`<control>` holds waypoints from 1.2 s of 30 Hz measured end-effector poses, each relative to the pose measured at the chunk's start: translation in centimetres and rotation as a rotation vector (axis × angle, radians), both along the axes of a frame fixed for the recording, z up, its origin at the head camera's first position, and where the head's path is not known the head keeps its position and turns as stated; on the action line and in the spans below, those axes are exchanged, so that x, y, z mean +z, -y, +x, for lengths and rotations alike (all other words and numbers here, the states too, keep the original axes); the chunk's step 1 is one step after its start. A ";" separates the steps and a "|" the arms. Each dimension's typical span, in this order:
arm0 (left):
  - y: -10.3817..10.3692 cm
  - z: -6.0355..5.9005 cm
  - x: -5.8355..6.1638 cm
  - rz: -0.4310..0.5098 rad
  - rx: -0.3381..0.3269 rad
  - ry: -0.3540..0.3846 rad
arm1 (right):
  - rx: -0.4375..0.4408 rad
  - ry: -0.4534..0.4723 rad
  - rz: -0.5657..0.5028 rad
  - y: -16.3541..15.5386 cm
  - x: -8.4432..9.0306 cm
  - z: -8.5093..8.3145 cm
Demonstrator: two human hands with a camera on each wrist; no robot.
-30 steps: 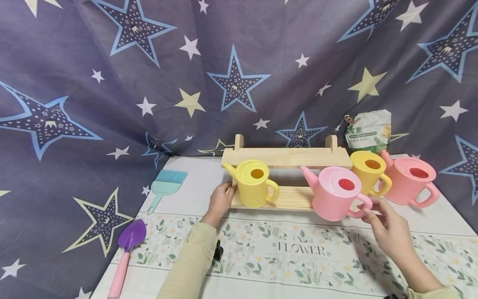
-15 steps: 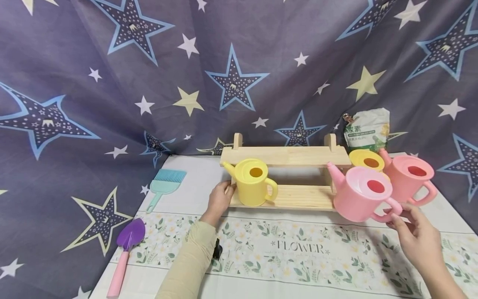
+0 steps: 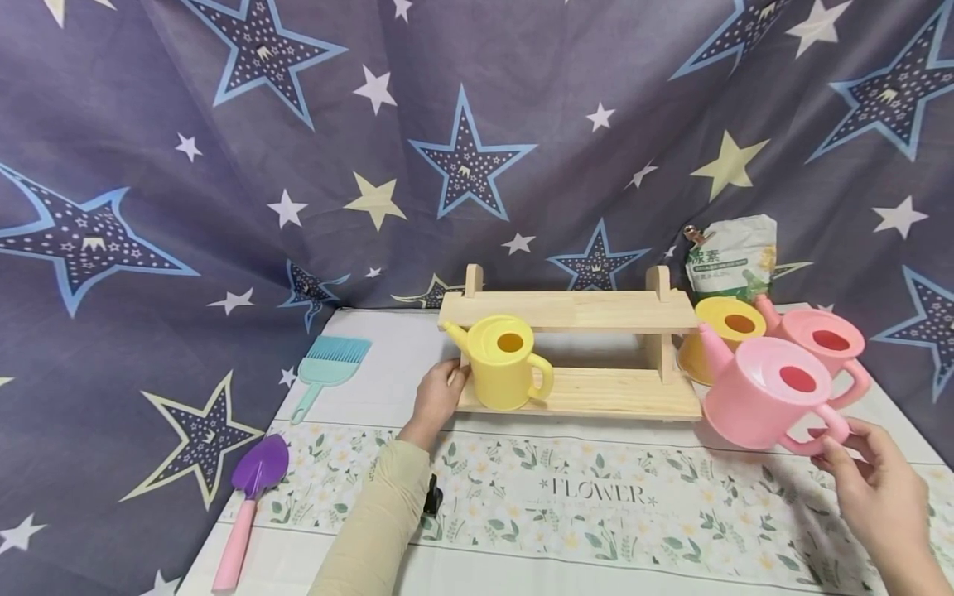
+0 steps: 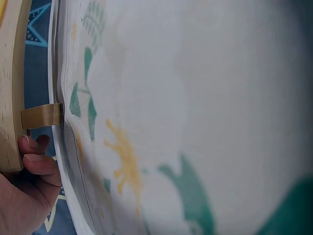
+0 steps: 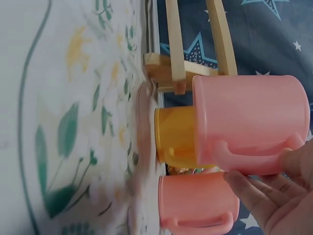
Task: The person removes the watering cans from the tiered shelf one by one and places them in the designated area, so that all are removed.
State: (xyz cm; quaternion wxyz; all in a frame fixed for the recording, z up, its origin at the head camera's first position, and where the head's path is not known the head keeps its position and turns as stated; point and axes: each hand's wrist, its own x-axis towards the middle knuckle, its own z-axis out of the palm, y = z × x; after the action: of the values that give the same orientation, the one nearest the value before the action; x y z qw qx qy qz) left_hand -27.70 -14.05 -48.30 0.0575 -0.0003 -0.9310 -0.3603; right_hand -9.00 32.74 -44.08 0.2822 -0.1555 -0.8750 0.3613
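Observation:
My right hand [image 3: 887, 488] pinches the handle of a pink watering can [image 3: 753, 401] and holds it in the air off the right end of a two-tier wooden shelf [image 3: 626, 396]. In the right wrist view, fingers and thumb close on the handle of this can [image 5: 252, 115], whose base is clear of the tablecloth. My left hand [image 3: 436, 403] grips the left end of the lower board; the left wrist view has its fingers [image 4: 41, 166] at the wood's edge. On that board, beside this hand, stands a yellow watering can [image 3: 501, 372], spout to the left.
Behind the held can stand another yellow watering can [image 3: 693, 356] and a coral-pink one [image 3: 812, 327], partly covered. A clipped white-and-green bag [image 3: 734, 257] leans at the back. On the left lie a teal brush [image 3: 331, 372] and a purple trowel [image 3: 259, 468] with a pink handle.
My right hand has carried the pink watering can rightward, from in front of the lower board to beyond the shelf's right end. The left hand keeps its grip in place.

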 end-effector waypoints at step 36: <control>-0.1 -0.1 0.0 -0.009 0.010 0.013 | 0.046 0.312 0.070 -1.2 -2.1 0.1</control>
State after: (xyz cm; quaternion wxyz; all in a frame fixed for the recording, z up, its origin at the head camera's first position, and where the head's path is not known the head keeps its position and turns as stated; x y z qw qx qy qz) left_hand -27.76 -13.94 -48.31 0.0531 0.0065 -0.9330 -0.3559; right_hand -8.88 33.94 -46.22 0.1397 -0.1798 -0.9236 0.3085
